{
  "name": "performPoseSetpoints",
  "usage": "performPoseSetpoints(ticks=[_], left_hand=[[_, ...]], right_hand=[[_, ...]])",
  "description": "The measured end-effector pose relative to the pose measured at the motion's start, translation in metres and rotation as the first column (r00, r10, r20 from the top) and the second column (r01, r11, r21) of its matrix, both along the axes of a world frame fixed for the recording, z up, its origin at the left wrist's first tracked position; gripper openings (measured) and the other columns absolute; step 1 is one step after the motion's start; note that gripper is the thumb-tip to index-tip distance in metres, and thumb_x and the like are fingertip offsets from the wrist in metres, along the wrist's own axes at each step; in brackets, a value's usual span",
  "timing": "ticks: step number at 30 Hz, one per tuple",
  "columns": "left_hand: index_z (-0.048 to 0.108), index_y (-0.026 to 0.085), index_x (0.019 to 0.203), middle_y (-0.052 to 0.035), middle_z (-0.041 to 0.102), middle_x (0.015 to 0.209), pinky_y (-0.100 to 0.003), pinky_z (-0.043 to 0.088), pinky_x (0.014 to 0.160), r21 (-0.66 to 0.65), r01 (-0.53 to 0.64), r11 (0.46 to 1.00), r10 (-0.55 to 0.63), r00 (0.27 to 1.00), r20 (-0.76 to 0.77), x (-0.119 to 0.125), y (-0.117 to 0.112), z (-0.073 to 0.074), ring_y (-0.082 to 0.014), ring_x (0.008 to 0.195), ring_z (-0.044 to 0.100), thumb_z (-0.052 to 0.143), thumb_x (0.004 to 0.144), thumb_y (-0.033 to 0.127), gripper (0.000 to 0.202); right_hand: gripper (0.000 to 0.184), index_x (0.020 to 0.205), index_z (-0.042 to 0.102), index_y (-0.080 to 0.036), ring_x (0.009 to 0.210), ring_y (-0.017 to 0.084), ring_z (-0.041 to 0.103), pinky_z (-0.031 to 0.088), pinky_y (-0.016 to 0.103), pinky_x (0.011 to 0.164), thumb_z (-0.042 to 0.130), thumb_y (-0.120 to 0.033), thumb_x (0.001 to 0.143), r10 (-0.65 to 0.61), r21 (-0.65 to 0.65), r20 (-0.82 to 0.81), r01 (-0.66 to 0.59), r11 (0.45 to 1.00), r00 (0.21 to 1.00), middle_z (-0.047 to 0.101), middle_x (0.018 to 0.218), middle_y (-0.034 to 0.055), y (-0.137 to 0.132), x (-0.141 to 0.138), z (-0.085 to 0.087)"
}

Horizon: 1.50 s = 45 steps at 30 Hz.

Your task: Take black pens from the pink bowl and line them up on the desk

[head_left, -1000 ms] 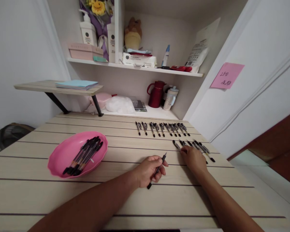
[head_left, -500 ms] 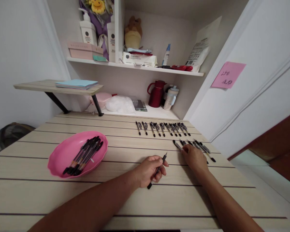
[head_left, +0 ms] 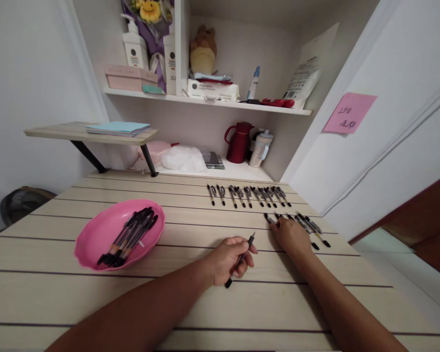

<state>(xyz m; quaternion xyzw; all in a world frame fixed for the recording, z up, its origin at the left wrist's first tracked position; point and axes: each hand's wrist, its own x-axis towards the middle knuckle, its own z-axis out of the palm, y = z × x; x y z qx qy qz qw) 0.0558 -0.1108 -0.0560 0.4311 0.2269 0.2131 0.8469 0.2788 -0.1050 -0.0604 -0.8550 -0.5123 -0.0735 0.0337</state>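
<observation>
A black-and-clear pen (head_left: 239,259) lies slanted in my left hand (head_left: 229,260), its pointed tip bare and facing up and away. Thumb and fingers are closed round its barrel. To the right, my right hand (head_left: 292,237) reaches down to the near row, fingertips pinched at the lower end of a black-tipped clear pen (head_left: 268,219) on the tabletop. My fingers cover the rest of that piece, so its length is hidden. Several pens (head_left: 315,230) of this row show behind and right of the hand. A farther row of pens (head_left: 247,196) lies beyond, with short clear pieces between them.
A pink scalloped bowl (head_left: 86,239) with several pens stands at left on the slatted table (head_left: 190,308). Behind it is a raised shelf (head_left: 55,130) with blue paper (head_left: 119,128). A red jug (head_left: 238,142) and a pale cup (head_left: 260,149) stand at the back.
My right hand has shifted very slightly left against the row, its fingertips still at the same piece. My left hand keeps its pen in place. The whole view has drifted a little.
</observation>
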Motion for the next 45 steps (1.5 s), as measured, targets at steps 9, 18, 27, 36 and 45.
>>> performPoseSetpoints(ticks=[9,18,27,36,45], left_hand=[[0.052,0.015,0.081,0.0012,0.052,0.056,-0.019,0.013,0.035,0.001,0.005,1.0,-0.005,1.0,0.008,0.0,0.001,-0.001,-0.0026,0.032,0.031,0.049,0.078,0.038,0.024],[0.052,0.014,0.082,0.0013,0.052,0.056,-0.018,0.012,0.036,-0.008,-0.003,1.0,0.003,1.0,-0.001,-0.001,0.001,0.0,-0.0022,0.034,0.032,0.052,0.077,0.039,0.026],[0.053,0.014,0.083,0.0004,0.054,0.059,-0.018,0.024,0.038,-0.066,-0.068,0.996,0.072,0.995,0.068,0.001,0.001,-0.001,-0.0047,0.038,0.04,0.054,0.077,0.035,0.022],[0.053,0.015,0.08,-0.0052,0.061,0.082,-0.032,0.043,0.082,-0.316,-0.388,0.866,0.479,0.825,0.3,0.005,0.009,0.003,-0.0143,0.08,0.059,0.061,0.074,0.021,0.012],[0.052,0.017,0.095,-0.0096,0.061,0.099,-0.037,0.039,0.09,-0.314,-0.398,0.862,0.478,0.844,0.244,0.002,0.015,-0.001,-0.0191,0.096,0.057,0.062,0.074,0.025,0.025]], right_hand=[[0.032,0.086,0.061,-0.012,0.083,0.026,0.062,0.042,0.033,0.067,0.042,-0.038,0.083,-0.008,0.003,0.011,0.008,1.0,1.0,0.065,0.089,0.0158,-0.003,0.004,-0.003],[0.031,0.084,0.062,-0.011,0.082,0.026,0.062,0.042,0.031,0.065,0.043,-0.036,0.083,-0.017,-0.001,0.029,0.017,1.0,0.999,0.065,0.09,0.0163,-0.005,0.003,-0.003],[0.033,0.076,0.061,-0.013,0.075,0.025,0.062,0.039,0.03,0.058,0.041,-0.039,0.082,0.021,0.092,-0.047,-0.017,0.996,0.999,0.065,0.079,0.0141,-0.017,-0.016,0.017],[0.038,0.056,0.049,-0.018,0.043,0.009,0.04,0.03,0.021,0.044,0.046,-0.05,0.076,0.39,0.311,-0.822,-0.247,0.918,0.415,0.048,0.045,-0.0032,-0.059,-0.102,0.007],[0.031,0.058,0.057,-0.018,0.054,0.014,0.051,0.032,0.023,0.05,0.045,-0.038,0.078,0.307,0.26,-0.444,-0.207,0.943,0.841,0.059,0.057,0.0027,-0.05,-0.073,0.012]])
